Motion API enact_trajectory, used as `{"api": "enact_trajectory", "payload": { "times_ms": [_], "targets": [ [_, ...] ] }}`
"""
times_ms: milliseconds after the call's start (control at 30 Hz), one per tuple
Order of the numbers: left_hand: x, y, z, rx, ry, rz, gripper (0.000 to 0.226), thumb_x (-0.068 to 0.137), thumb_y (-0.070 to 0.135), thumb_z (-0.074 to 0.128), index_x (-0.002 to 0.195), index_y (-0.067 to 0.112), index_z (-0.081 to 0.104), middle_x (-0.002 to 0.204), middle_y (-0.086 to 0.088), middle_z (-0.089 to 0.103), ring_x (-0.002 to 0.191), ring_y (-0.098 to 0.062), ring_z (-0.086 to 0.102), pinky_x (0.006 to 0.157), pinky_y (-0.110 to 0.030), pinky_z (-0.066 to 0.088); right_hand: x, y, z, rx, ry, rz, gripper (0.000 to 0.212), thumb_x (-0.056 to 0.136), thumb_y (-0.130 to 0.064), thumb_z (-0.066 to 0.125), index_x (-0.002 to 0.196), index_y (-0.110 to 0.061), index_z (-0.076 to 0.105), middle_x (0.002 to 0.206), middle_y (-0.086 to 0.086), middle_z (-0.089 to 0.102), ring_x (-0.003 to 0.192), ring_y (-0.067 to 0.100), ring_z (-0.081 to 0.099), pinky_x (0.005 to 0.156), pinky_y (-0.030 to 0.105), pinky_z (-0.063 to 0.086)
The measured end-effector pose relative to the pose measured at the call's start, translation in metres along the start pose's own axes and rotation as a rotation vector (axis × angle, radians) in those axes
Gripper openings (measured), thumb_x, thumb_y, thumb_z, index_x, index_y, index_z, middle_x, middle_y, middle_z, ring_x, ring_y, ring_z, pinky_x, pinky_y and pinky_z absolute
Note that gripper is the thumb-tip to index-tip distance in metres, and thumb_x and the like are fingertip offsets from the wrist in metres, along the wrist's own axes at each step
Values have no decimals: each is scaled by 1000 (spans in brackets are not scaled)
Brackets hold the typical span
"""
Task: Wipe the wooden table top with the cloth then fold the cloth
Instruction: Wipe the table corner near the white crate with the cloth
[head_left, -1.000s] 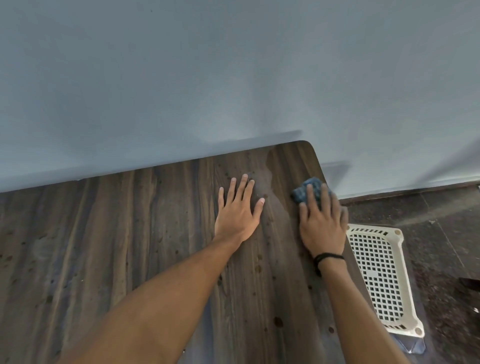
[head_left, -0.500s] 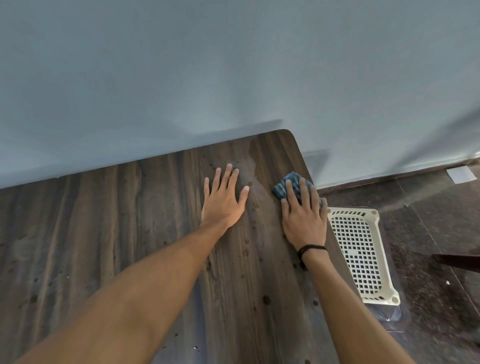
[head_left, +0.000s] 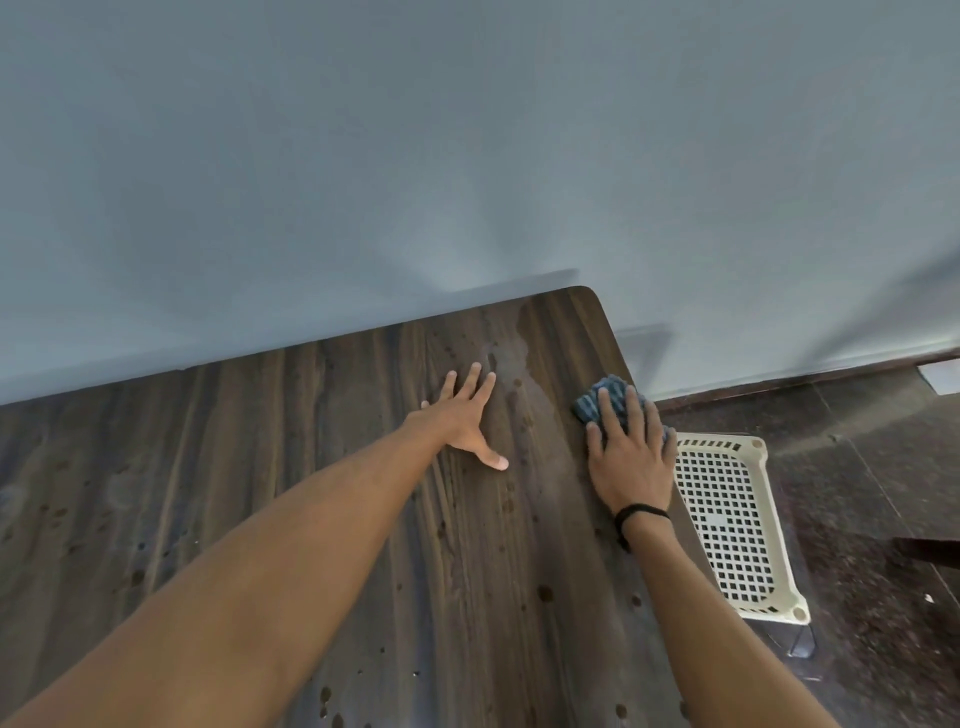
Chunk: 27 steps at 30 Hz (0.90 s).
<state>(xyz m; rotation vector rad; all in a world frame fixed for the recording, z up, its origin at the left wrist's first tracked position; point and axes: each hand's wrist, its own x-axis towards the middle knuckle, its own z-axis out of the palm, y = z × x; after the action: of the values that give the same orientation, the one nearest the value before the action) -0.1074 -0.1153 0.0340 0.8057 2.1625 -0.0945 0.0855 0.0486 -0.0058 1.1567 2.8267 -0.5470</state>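
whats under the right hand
A bunched blue cloth lies under the right hand, pressed flat on the wooden table top near its right edge. Only the cloth's far part shows; the rest is covered.

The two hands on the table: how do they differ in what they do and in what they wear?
The right hand presses the blue cloth near the table's right edge; the left hand lies bare on the wood with nothing under it. The right wrist wears a black band; the left wrist wears none. Both lie flat, palms down, fingers extended.

two bare forearms without sleeves, thin black band (head_left: 640, 514) around the right wrist, short fingernails
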Motion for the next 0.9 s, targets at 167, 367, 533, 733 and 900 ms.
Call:
{"api": "enact_trajectory", "payload": {
  "times_ms": [167,367,533,733,900],
  "targets": [
    [-2,4,5,16,44,-13,152,60,56,90,153,28,-27,155,6,-42,146,-32,-32,114,-71,6,-31,9,13,-62,25,-225,56,104,-54,23,157,-43,11,168,-7,5,154,19,4,124,49,5],
    [-13,11,6,34,113,-17,151,57,52,92,158,23,-16,163,3,-30,150,-35,-20,113,-73,15,-61,-13,20,-15,20,-84,57,105,-51,24,158,-41,8,168,-4,0,154,22,-2,122,50,-1],
    [-44,37,18,136,131,-37,142,67,49,89,158,24,-17,163,2,-29,149,-38,-22,114,-73,10,-62,16,4,52,69,75,57,104,-48,33,158,-38,18,168,-1,10,154,25,8,122,54,8],
    [-75,54,34,61,-1,-79,147,65,46,91,155,29,-24,156,3,-42,146,-37,-29,115,-71,8,-92,34,9,-31,4,-218,55,105,-52,28,158,-40,17,168,-5,9,154,23,6,123,50,5],
    [-85,68,54,62,-94,-100,148,66,44,91,153,29,-28,155,3,-43,147,-39,-27,116,-69,14,-114,17,14,27,12,17,57,105,-50,28,159,-38,13,168,0,4,154,26,1,122,53,0]
  ]
}}
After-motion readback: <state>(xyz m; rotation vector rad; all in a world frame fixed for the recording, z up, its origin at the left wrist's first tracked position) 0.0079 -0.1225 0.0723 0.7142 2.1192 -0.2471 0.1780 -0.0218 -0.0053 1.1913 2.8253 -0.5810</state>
